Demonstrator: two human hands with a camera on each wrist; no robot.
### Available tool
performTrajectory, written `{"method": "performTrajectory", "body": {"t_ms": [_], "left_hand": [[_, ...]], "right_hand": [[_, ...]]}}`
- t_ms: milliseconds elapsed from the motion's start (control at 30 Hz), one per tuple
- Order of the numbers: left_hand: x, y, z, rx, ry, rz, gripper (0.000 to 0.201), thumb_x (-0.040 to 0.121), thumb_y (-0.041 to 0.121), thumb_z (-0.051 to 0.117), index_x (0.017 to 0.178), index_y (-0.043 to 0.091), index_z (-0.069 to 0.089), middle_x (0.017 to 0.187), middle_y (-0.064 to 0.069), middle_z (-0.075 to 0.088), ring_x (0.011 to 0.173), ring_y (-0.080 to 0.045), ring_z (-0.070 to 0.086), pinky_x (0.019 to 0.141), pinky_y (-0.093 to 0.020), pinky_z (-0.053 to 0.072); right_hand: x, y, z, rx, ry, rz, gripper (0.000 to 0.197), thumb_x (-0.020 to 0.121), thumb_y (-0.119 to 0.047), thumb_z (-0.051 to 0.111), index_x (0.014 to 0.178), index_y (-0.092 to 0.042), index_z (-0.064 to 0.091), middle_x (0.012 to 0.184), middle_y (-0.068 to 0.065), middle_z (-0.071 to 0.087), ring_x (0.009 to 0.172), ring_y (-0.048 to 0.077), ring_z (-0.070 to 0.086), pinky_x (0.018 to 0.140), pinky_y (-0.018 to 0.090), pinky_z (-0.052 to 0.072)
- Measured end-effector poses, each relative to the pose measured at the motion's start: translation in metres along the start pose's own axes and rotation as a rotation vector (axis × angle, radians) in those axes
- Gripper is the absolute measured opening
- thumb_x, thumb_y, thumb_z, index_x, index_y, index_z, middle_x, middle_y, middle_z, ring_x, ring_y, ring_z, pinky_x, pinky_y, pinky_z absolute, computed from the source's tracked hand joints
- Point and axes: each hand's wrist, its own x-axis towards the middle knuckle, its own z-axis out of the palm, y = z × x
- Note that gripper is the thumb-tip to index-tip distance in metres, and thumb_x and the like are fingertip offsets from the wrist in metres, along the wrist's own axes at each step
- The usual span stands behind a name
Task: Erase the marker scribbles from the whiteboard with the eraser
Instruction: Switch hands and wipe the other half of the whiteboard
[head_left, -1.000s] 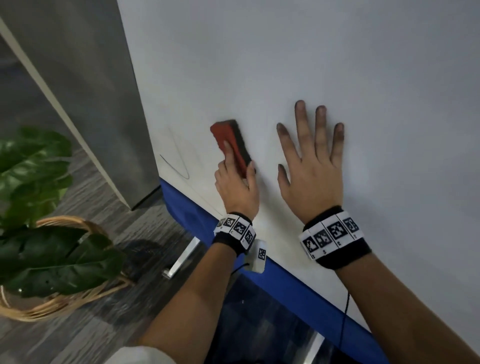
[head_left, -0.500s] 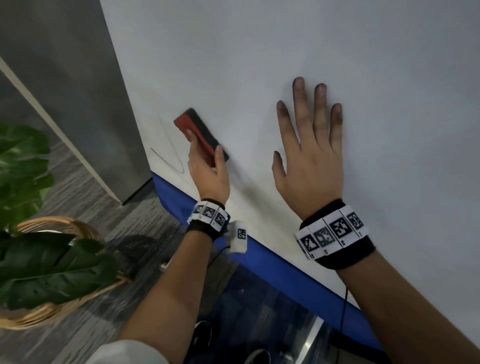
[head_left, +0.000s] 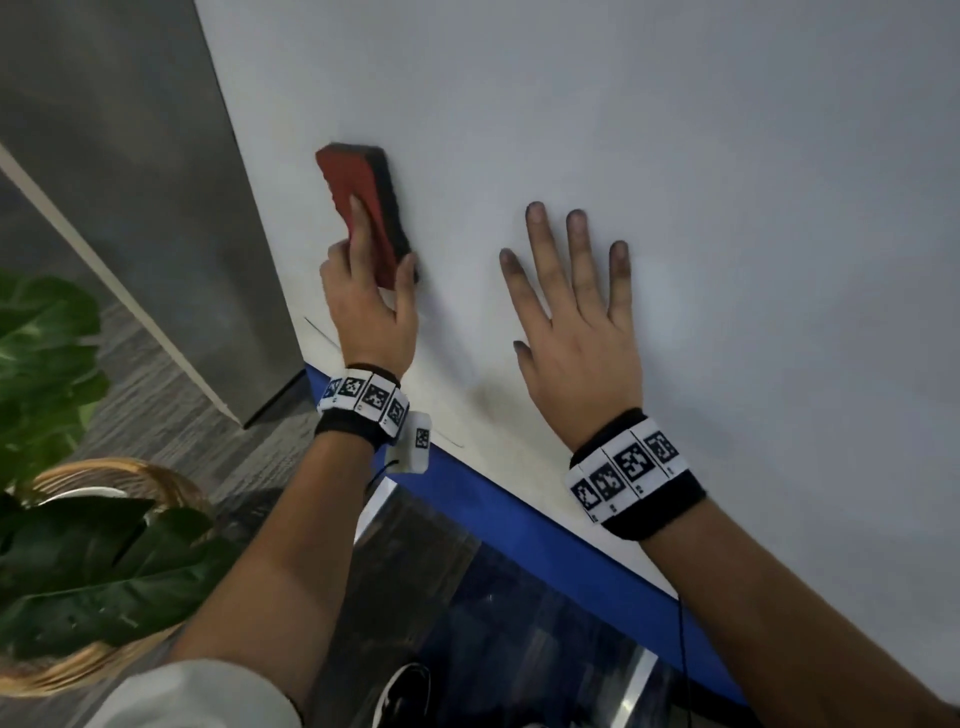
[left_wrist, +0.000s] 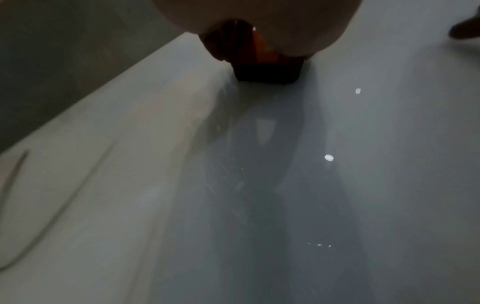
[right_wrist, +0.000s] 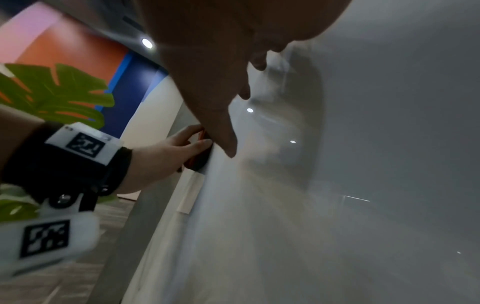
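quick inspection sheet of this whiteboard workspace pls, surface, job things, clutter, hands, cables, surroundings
surface: whiteboard mostly wiped, with a blue strip along its lower edge.
job's things: red eraser with its dark pad against the board; a thin marker line remains near the left edge, below the eraser.
clutter: nothing seen on the board.
grippers: left hand grips the eraser; right hand lies flat on the board, fingers spread, tips smudged dark.
cables: thin black cable hangs from the right wristband.
surroundings: leafy plant in a wicker basket, grey panel, wood-look floor.
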Motion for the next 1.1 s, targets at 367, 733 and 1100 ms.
{"method": "performTrajectory", "body": {"t_ms": [367, 733, 1100], "left_hand": [[0.001, -0.027, 0.003, -0.178, 0.042, -0.331, 0.071, 0.100, 0.038, 0.053, 0.160, 0.016, 0.024, 0.131, 0.027, 0.049, 0.122, 0.000, 0.051, 0.108, -0.027, 0.043], [-0.070, -0.142, 0.029, -0.227, -0.012, -0.821, 0.064, 0.109, 0.022, 0.041, 0.162, 0.012, 0.007, 0.159, -0.005, 0.034, 0.141, -0.021, 0.041, 0.104, -0.006, 0.032], [-0.184, -0.246, 0.105, -0.227, -0.156, -1.189, 0.077, 0.099, 0.042, 0.048, 0.162, 0.021, 0.008, 0.161, -0.014, 0.033, 0.145, -0.039, 0.037, 0.120, -0.052, 0.033]], "right_hand": [[-0.004, -0.008, 0.016, -0.088, 0.002, 0.021, 0.099, 0.088, -0.016, 0.076, 0.163, -0.016, 0.011, 0.170, 0.013, 0.000, 0.154, 0.038, -0.008, 0.122, 0.056, -0.017], [-0.007, -0.016, 0.027, -0.108, 0.055, 0.053, 0.098, 0.088, -0.019, 0.075, 0.163, -0.017, 0.012, 0.169, 0.011, 0.000, 0.153, 0.038, -0.007, 0.123, 0.055, -0.014], [-0.013, -0.019, 0.033, -0.095, 0.029, 0.023, 0.096, 0.090, -0.018, 0.072, 0.163, -0.018, 0.010, 0.169, 0.011, -0.001, 0.153, 0.038, -0.007, 0.123, 0.053, -0.016]]}}
